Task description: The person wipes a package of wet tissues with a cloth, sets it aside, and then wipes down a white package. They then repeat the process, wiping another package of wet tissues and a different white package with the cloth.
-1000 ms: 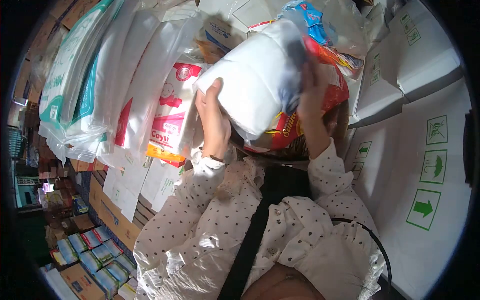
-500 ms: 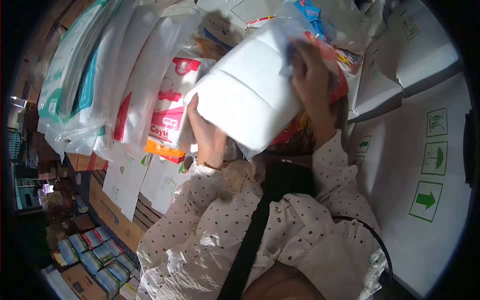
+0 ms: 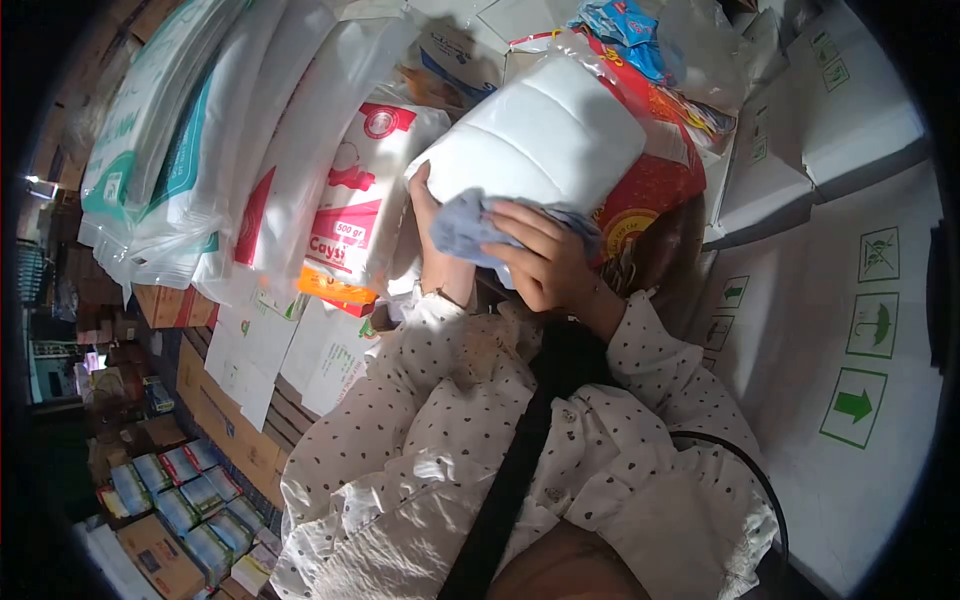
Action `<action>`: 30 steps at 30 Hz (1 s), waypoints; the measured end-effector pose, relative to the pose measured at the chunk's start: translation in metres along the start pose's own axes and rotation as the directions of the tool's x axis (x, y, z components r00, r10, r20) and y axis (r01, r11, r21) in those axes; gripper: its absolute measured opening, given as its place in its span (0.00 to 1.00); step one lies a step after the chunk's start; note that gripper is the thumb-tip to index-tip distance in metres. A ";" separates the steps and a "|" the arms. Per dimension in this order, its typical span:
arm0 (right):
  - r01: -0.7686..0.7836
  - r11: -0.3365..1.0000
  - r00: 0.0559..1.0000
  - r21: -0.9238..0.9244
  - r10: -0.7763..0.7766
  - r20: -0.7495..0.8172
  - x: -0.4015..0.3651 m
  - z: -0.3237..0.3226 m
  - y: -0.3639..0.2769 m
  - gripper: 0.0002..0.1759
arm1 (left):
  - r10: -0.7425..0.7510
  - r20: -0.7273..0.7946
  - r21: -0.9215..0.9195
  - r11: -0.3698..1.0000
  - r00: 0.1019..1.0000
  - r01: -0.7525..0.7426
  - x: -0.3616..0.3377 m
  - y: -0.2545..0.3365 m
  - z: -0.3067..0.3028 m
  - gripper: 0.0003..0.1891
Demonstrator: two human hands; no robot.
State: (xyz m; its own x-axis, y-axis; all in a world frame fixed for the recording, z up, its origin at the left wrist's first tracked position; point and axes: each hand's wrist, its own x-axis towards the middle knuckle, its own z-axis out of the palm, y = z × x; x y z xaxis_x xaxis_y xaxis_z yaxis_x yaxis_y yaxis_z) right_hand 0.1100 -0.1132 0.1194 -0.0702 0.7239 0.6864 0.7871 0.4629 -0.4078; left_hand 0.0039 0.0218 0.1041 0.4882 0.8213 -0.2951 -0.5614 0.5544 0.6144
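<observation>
A white, soft-looking plastic-wrapped pack is tilted in front of my chest. At its lower left edge my left hand grips it, thumb up along the side, the fingers mostly hidden beneath. My right hand presses a crumpled grey-blue cloth against the pack's near end, its fingers curled over the cloth. Left of the pack lies a white and pink packet marked 500 gr. A red and yellow bag sits behind and to the right of the pack.
Large clear and white plastic packs lean at the upper left. White cartons with green symbols line the right side. Blue wrappers lie at the top. Stacked small boxes are on the floor at the lower left.
My right hand and the cloth have come down from the pack's upper right side to its near end. The pack has tilted away, showing more of the red bag.
</observation>
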 end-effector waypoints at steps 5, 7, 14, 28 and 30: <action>0.005 0.995 0.938 -0.104 -0.041 -0.345 -0.017 -0.011 0.028 0.12 | 0.023 -0.147 -0.053 0.998 0.989 -0.031 -0.001 0.001 0.024 0.25; -0.178 0.973 0.880 -0.144 0.092 -0.466 -0.022 -0.024 0.049 0.12 | -0.054 -0.160 -0.155 0.987 0.986 0.029 -0.009 0.011 0.040 0.25; -0.453 0.888 0.813 -0.081 0.374 -0.447 0.017 -0.040 0.092 0.13 | -0.053 -0.075 -0.102 0.994 0.996 0.045 -0.011 0.000 0.044 0.25; -0.403 0.895 0.854 -0.190 0.294 -0.429 -0.023 -0.058 0.039 0.17 | -0.050 0.021 -0.128 0.990 0.999 0.052 0.000 0.008 0.039 0.25; -0.533 0.806 0.750 -0.259 0.308 -0.586 -0.035 -0.077 0.074 0.16 | -0.033 0.041 -0.104 0.994 0.999 0.037 -0.010 0.011 0.040 0.25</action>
State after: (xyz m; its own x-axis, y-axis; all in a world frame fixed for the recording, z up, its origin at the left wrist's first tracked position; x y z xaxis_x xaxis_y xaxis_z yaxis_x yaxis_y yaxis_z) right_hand 0.2177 -0.1434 0.1120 0.5489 0.3856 0.7416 0.8299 -0.1454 -0.5387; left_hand 0.0201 0.0141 0.1431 0.5334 0.7963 -0.2854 -0.6092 0.5957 0.5235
